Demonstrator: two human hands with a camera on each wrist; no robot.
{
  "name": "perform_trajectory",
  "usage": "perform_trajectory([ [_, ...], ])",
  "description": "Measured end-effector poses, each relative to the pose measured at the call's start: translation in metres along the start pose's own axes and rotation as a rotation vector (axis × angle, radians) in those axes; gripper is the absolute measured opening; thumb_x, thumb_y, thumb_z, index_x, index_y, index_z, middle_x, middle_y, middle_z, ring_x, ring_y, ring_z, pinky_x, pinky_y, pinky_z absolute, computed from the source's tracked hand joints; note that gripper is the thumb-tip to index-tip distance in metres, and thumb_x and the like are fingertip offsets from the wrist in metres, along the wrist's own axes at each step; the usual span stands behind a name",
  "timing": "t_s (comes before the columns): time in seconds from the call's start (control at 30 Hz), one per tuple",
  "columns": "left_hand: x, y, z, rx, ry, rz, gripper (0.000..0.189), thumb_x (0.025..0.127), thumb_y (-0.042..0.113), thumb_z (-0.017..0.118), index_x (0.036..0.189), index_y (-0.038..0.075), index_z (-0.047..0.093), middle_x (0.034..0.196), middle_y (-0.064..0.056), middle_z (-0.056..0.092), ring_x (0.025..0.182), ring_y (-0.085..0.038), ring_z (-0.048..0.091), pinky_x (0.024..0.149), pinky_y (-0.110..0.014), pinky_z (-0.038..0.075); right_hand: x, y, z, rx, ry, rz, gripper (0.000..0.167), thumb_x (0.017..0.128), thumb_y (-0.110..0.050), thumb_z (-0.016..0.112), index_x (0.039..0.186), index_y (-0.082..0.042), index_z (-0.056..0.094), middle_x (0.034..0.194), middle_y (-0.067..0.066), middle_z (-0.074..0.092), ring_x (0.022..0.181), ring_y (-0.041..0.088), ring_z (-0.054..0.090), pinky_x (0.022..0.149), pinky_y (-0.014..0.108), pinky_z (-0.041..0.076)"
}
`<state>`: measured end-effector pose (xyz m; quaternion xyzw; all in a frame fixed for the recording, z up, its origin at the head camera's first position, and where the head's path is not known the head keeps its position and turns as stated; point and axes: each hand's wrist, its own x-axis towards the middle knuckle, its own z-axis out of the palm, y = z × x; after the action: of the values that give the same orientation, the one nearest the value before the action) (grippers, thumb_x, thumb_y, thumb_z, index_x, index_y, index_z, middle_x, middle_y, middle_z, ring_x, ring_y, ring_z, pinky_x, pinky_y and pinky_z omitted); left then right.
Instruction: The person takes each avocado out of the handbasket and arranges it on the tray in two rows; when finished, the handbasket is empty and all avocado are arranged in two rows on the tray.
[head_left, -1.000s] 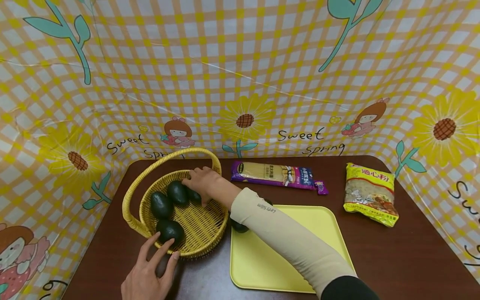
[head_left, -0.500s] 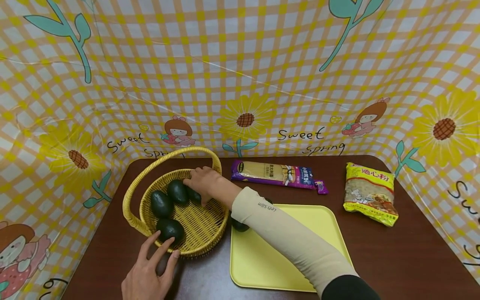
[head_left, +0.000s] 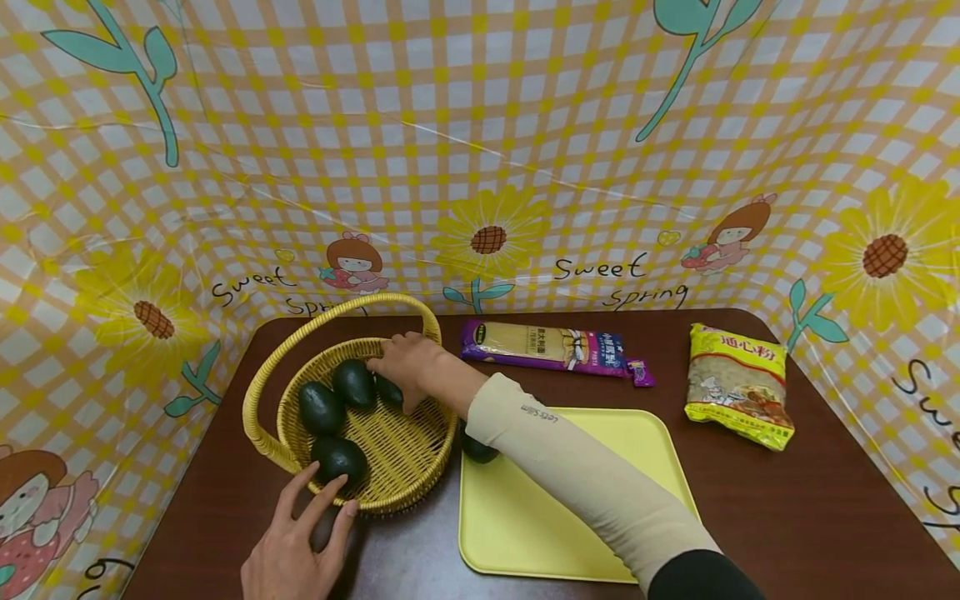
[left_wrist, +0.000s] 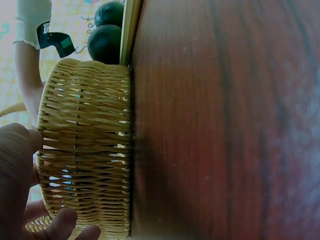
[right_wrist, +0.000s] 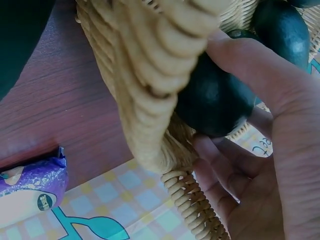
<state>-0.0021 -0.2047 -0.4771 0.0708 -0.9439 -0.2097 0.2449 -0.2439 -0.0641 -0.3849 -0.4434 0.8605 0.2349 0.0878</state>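
Observation:
A yellow wicker basket with a tall handle stands at the table's left, with several dark green avocados inside. My right hand reaches over its far right rim and grips an avocado, thumb on one side and fingers on the other; the head view mostly hides that fruit. My left hand holds the near left rim, two fingertips over it beside the nearest avocado and the thumb outside. In the left wrist view, other fingers curl against the woven wall.
Right of the basket lies a yellow tray, partly under my right sleeve, with two avocados at its left edge. Behind it is a purple spaghetti pack. A yellow pasta bag lies at the right. Patterned cloth surrounds the table.
Both hands keep nearly the same places. The right forearm has shifted very slightly to the right; the basket and avocados look the same.

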Motion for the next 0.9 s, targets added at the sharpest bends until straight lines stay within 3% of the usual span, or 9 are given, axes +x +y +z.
perform_trajectory([
  [0.27, 0.0, 0.001, 0.0, -0.002, 0.007, 0.006, 0.031, 0.092, 0.037, 0.088, 0.121, 0.029, 0.084, 0.142, -0.005, 0.067, 0.047, -0.003, 0.045, 0.043, -0.029, 0.036, -0.009, 0.002, 0.003, 0.0, 0.052, -0.018, 0.101, 0.089, -0.067, 0.081, 0.17, -0.028, 0.035, 0.163, 0.009, 0.047, 0.142, 0.024, 0.052, 0.118, 0.036, 0.044],
  [0.7, -0.001, -0.001, 0.002, 0.003, 0.039, 0.017, 0.032, 0.089, 0.036, 0.09, 0.12, 0.029, 0.085, 0.14, -0.004, 0.068, 0.047, -0.002, 0.044, 0.042, -0.027, 0.035, -0.022, 0.005, -0.001, 0.126, 0.059, -0.03, 0.101, 0.09, -0.062, 0.083, 0.171, -0.026, 0.034, 0.168, 0.012, 0.041, 0.147, 0.028, 0.05, 0.121, 0.04, 0.043],
  [0.9, -0.001, -0.002, 0.002, -0.003, 0.045, 0.025, 0.032, 0.089, 0.035, 0.09, 0.12, 0.028, 0.085, 0.141, -0.004, 0.067, 0.046, -0.003, 0.044, 0.042, -0.028, 0.035, -0.029, 0.008, -0.003, 0.18, 0.096, -0.042, 0.099, 0.09, -0.059, 0.084, 0.17, -0.026, 0.035, 0.166, 0.013, 0.043, 0.146, 0.029, 0.051, 0.117, 0.043, 0.048],
])
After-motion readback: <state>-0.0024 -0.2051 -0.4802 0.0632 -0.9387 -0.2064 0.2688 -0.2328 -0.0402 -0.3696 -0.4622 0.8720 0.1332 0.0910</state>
